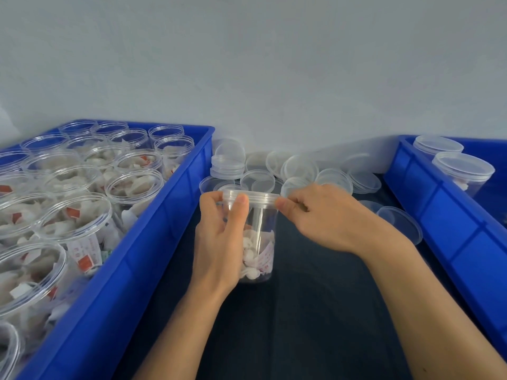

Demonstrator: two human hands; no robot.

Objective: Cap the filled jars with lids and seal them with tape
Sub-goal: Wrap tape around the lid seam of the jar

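Jar (pixel 256 242) of white wrapped pieces stands upright on the dark cloth (pixel 315 311) between the two blue crates, with its clear lid (pixel 251 198) already sitting on the mouth. The left hand (pixel 219 242) wraps the jar's side, thumb up against the lid's edge, so it grips the jar; the right hand (pixel 323 215) pinches something at the lid's right edge between thumb and forefinger, most likely the end of clear tape, though the tape itself is too transparent to make out. To do this step well, I judge the lid should first sit level and fully down all round, since a tilted lid would leave a gap under the seal. The left hand should hold the body firm and turn it steadily while the right lays the strip flat over the seam where lid meets jar, half on each, pressing as it goes to avoid wrinkles. Loose lids (pixel 274 165) lie heaped near the wall just behind; open filled jars (pixel 82 187) wait in the left crate (pixel 153 242), and capped ones (pixel 463 168) stand in the right crate (pixel 439 209)
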